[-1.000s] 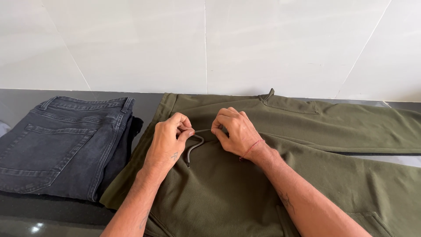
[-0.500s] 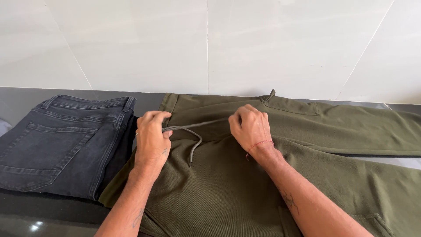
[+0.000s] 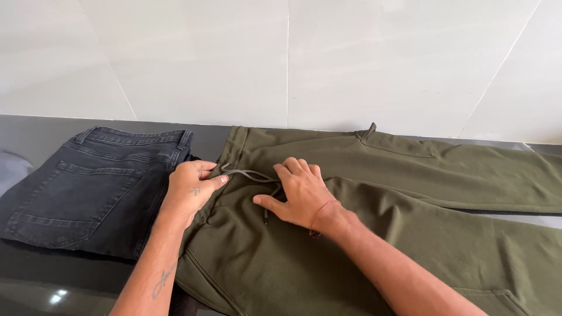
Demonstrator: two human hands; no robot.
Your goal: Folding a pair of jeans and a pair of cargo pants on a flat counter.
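Fingers [image 3: 206,182] of the left hand [image 3: 190,190] pinch the grey drawstring [image 3: 249,174] at the left edge of the olive sweatpants [image 3: 363,234], which lie flat across the table [image 3: 35,131]. Right hand [image 3: 298,196] rests flat on the waistband, fingers loosely spread, covering part of the cord. Pant legs run off the right edge. Folded black jeans [image 3: 88,187] sit just left. Glossy dark table, pale tiled wall [image 3: 281,58] at the far side.

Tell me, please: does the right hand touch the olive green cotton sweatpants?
Touching. The head view shows the right hand lying flat, palm down, on the olive green cotton sweatpants just below the waistband, with no gap under the fingers.
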